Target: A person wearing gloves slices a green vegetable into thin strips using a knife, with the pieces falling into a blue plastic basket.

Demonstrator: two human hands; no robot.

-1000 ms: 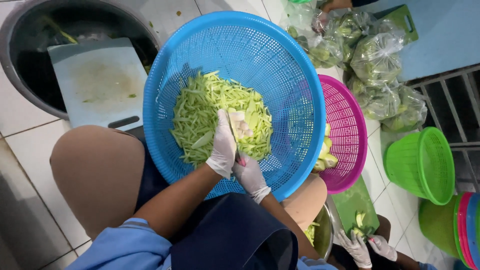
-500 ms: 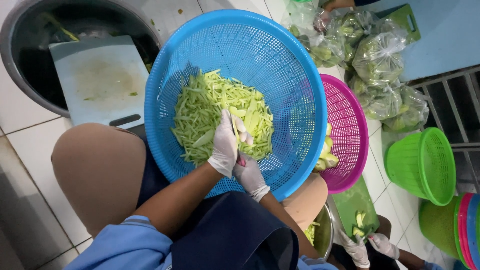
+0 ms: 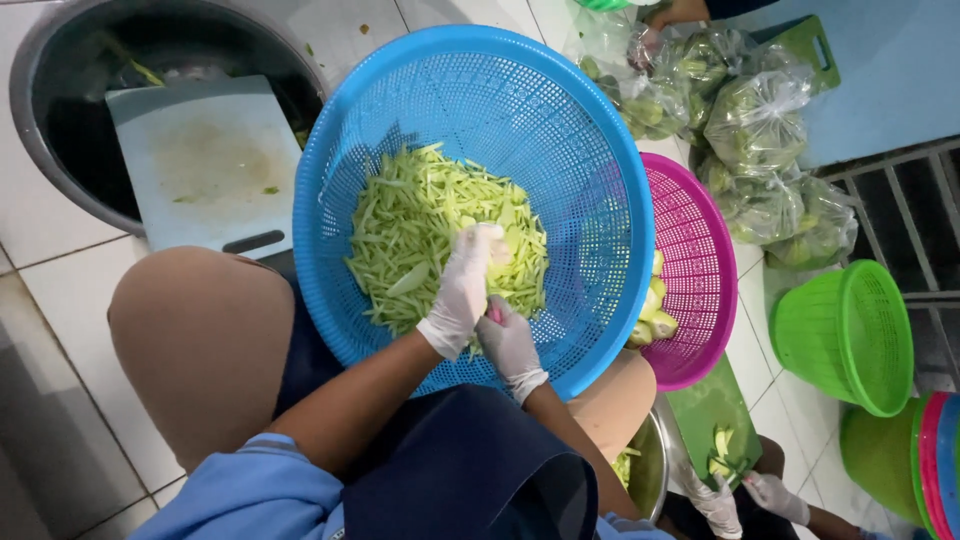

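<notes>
Two gloved hands over my lap, both mine: my left hand [image 3: 462, 292] is wrapped around a pale green fruit piece [image 3: 497, 247], fingers curled shut on it so it stays steady above the pile, and my right hand [image 3: 508, 342] sits just below it, closed on something with a pink handle [image 3: 493, 314] — the blade end is hidden, so I cannot say what tool it is. The piece's long axis seems to run from my palm up and away from me, its far end pointing toward the far wall of the basket, though the glove covers most of it. It hangs right over the blue basket [image 3: 560, 130], which rests on my knees and tilts toward me, I'd judge so that whatever comes off drops straight in. Inside lies a heap of green shreds [image 3: 420, 230], the strips lying every which way. Just beside it on my right, partly tucked under its rim, a pink basket [image 3: 700, 250] holds a few pale chunks [image 3: 655, 310]. At the bottom right another person's gloved hands [image 3: 745, 495] are at a green cutting board [image 3: 715, 405]. On the floor to my left a white cutting board [image 3: 200, 160] lies across a big metal basin [image 3: 60, 150]. Farthest off, clear bags of green fruit [image 3: 760, 130] are piled together, with a green basket [image 3: 860, 330] to their right.
</notes>
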